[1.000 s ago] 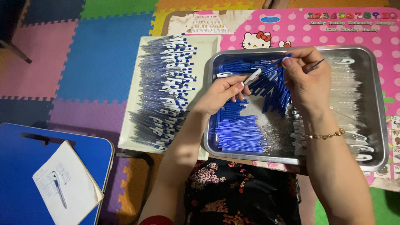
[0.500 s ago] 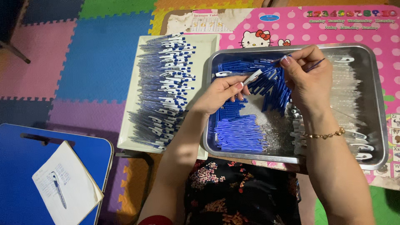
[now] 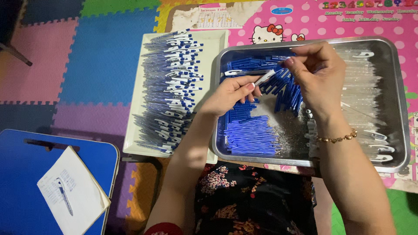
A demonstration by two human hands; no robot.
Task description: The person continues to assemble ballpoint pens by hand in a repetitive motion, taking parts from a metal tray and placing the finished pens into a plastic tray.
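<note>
My left hand (image 3: 230, 93) pinches a clear pen barrel with a white cap (image 3: 264, 78) over a metal tray (image 3: 400, 130). My right hand (image 3: 315, 72) meets it at the barrel's far end, fingers closed on a thin blue refill that is mostly hidden. Under the hands, in the tray, lie piles of blue refills (image 3: 250, 135) on the left and clear barrels with white clips (image 3: 365, 104) on the right. A cream tray (image 3: 217, 41) to the left holds several rows of finished blue-and-white pens (image 3: 172, 91).
The trays rest on a low pink dotted table (image 3: 370, 26) above coloured foam floor mats (image 3: 87, 65). A blue folding stool (image 3: 21, 174) at the lower left carries a notepad with a pen (image 3: 65, 196). My floral skirt (image 3: 248, 200) fills the bottom.
Both hands stay together over the tray; the right hand's fingers have shifted slightly at the barrel's end. Nothing else has moved.
</note>
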